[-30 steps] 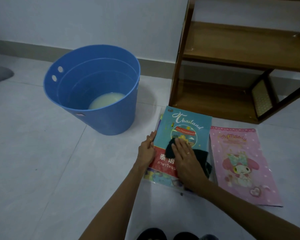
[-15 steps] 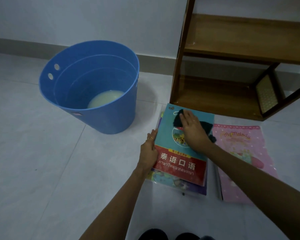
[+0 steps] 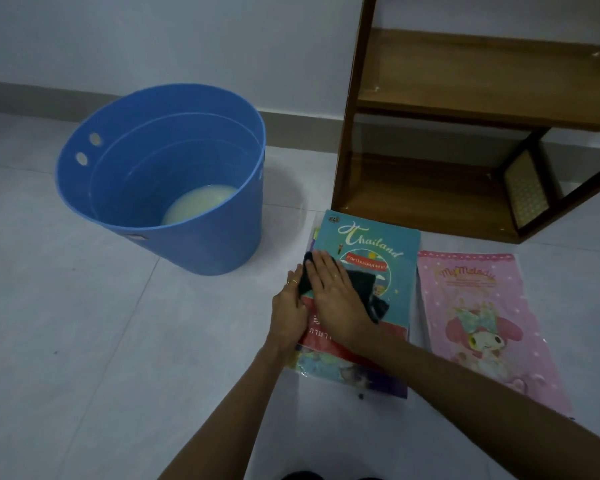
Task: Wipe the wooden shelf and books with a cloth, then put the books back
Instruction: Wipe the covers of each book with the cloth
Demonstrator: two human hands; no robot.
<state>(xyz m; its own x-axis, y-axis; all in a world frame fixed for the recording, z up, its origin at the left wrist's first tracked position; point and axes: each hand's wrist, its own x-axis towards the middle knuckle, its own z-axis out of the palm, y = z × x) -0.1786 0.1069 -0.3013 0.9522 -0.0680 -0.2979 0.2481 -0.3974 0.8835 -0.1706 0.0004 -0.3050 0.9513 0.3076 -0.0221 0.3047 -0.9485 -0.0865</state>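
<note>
A teal and red Thailand book lies on top of a small stack on the floor tiles. My right hand lies flat on a dark cloth, pressing it onto the book's left half. At the stack's left edge my left hand holds the books steady. A pink My Melody book lies flat to the right of the stack. Behind the books stands the wooden shelf, with nothing on its two visible boards.
A blue plastic bucket with a little cloudy water stands on the floor to the left of the books. The white wall and grey skirting run behind it. Dark toes show at the bottom edge.
My right hand has slid the cloth from the book's upper part down and left toward my left hand. The left hand has stayed at the stack's edge.
</note>
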